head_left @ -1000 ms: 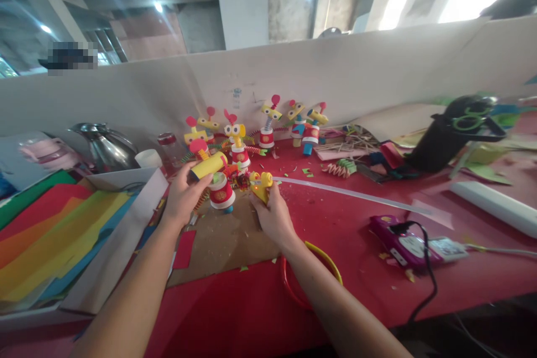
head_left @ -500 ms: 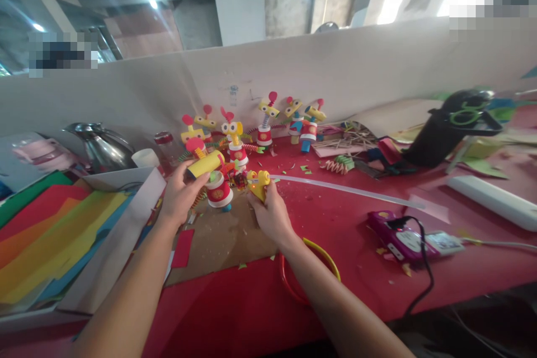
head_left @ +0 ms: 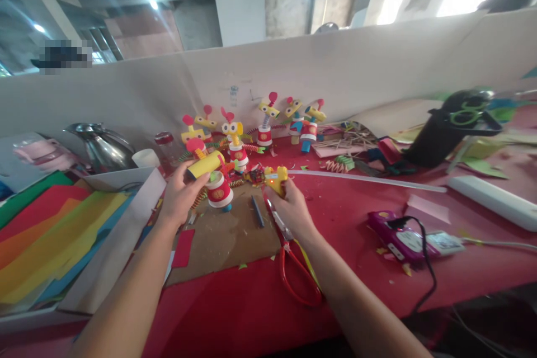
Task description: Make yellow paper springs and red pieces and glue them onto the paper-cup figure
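Note:
My left hand (head_left: pixel 180 196) is closed around a yellow paper tube (head_left: pixel 205 165), held tilted just over a red and white paper cup (head_left: pixel 220 194) with a blue foot beneath it. Whether tube and cup touch, I cannot make out. My right hand (head_left: pixel 292 208) grips a yellow glue gun (head_left: pixel 277 179), its nozzle toward the left, apart from the cup. A long clear glue stick (head_left: pixel 369 179) trails out of its back. Below my right hand lie scissors (head_left: pixel 298 279) with red handles. A dark pencil-like stick (head_left: pixel 258 211) rests on the brown cardboard (head_left: pixel 226 240).
Several finished paper-cup figures (head_left: pixel 235 145) line the white partition (head_left: pixel 356 61). At left, a white box (head_left: pixel 113 246) holds coloured sheets beside a steel jug (head_left: pixel 100 148). On the right are a purple power strip (head_left: pixel 394 235) with a cord and a black flask (head_left: pixel 444 128).
My right hand has moved right with the glue gun, away from the cup, uncovering the dark stick and more of the scissors. My left hand and the tube have stayed put.

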Available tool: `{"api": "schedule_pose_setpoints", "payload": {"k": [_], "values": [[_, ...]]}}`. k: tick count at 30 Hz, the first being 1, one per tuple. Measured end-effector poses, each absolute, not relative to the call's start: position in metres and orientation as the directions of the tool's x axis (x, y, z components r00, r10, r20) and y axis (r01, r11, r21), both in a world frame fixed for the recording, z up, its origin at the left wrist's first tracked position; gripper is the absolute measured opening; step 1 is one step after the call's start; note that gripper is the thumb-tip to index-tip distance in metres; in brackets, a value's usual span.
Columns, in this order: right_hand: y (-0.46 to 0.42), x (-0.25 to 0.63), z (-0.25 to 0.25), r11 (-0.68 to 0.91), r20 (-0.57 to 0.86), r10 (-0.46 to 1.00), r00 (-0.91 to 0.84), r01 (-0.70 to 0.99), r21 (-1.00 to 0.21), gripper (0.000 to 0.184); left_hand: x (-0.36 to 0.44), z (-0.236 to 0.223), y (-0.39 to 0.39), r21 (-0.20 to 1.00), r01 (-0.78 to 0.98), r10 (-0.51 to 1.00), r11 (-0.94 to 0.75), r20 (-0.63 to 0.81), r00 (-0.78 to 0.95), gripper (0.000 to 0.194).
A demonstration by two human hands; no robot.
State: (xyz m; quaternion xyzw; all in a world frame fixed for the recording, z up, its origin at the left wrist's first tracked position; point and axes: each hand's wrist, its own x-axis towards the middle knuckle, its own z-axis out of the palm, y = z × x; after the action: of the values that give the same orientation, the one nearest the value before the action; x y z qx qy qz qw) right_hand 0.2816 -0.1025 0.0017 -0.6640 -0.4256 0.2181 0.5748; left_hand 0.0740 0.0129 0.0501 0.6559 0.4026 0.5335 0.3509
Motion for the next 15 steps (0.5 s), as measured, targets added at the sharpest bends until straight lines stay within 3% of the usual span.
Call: {"api": "schedule_pose_setpoints", "payload": {"k": [6, 11, 15], "values": [[-0.088, 0.332, -0.005, -0.346, 0.012, 0.810, 0.587, 0.493, -0.799, 0.030, 0.076, 0.050, 0.013, 0.912, 0.075, 0.910, -0.404, 0.392, 0.134, 0.051], [-0.084, 0.343, -0.019, -0.422, 0.031, 0.796, 0.604, 0.591, -0.687, 0.015, 0.077, 0.051, 0.013, 0.910, 0.052, 0.905, -0.410, 0.399, 0.149, 0.048], [-0.093, 0.335, -0.012, -0.410, 0.121, 0.789, 0.602, 0.663, -0.626, 0.013, 0.077, 0.051, 0.013, 0.911, 0.058, 0.907, -0.409, 0.398, 0.137, 0.048]]}}
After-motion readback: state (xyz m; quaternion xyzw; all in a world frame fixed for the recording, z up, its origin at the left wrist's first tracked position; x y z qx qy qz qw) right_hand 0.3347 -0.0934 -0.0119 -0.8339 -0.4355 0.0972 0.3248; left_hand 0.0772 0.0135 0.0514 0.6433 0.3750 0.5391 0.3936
